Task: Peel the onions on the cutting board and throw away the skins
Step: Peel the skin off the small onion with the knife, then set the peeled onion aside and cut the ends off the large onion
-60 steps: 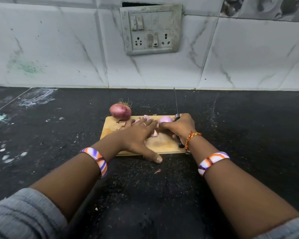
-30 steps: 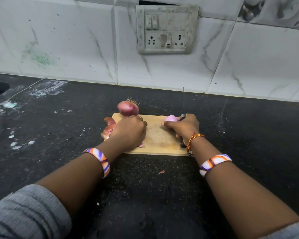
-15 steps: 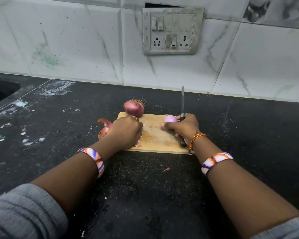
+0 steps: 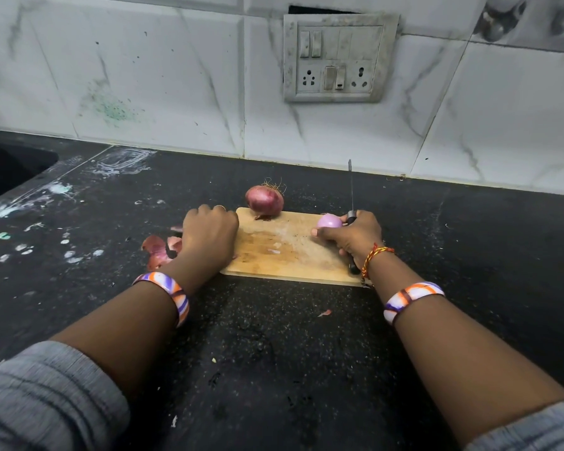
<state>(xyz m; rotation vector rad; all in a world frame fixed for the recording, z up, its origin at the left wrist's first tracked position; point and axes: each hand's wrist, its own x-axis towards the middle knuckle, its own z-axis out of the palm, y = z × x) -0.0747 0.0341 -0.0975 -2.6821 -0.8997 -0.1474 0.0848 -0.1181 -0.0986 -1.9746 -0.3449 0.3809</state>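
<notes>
Right now a peeled onion, pale pink, sits on the right part of the wooden cutting board, with the right hand curled around it and around the black handle of a knife whose blade points away toward the wall. An unpeeled red onion, roots up, rests on the board's far edge. The left hand lies over the board's left end with fingers curled; whether it grips any skins I cannot tell. Just beside it, loose onion skins lie on the black countertop. Both wrists wear striped bangles, and a switchboard hangs on the tiled wall.
</notes>
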